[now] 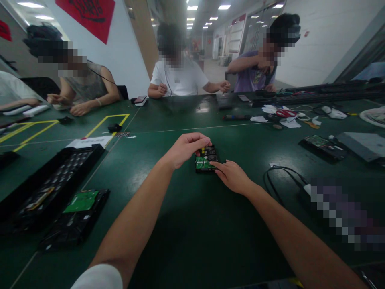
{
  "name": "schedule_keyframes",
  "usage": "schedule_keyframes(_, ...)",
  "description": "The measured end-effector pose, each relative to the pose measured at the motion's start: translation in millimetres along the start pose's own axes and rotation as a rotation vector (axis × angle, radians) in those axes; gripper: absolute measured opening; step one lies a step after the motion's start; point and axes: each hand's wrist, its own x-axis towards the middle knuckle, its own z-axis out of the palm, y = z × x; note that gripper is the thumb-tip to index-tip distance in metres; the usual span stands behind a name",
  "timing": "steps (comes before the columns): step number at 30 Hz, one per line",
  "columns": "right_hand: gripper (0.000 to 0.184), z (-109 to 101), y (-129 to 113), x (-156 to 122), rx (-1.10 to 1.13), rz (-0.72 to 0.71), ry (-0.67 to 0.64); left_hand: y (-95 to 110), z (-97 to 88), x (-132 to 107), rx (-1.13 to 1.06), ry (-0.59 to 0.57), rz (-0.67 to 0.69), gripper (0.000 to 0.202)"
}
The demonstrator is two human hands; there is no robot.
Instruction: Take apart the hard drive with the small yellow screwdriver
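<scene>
1. Green-boarded hard drive [203,163] lies board-up on the desk [180,224], between both grips.
2. Left grip [185,149]: fingertips pinched shut just over the drive's far edge.
3. Right grip [231,175]: open, fingers resting flat on its near corner.

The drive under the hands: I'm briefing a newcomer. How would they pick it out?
On the wide dark green table, look to the middle. There lies a small black hard drive with its green circuit board up. Unlike the green-board drive at left and the drive at right, the left hand and right hand touch it.
</scene>
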Motion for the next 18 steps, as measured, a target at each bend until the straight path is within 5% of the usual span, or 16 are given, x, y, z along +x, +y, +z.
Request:
schedule_keyframes(10,0.044,-1.1,-0.9,-0.4,-0.007,-0.011,0.003,4.1,-0.2,-3.4,0.037,-0.082,-0.001,0.028)
schedule_keyframes(18,0.044,0.5,-0.5,0.0,-0.017,-0.007,0.008,2.8,2.4,-2.1,-0.107,0.014,-0.037,0.021)
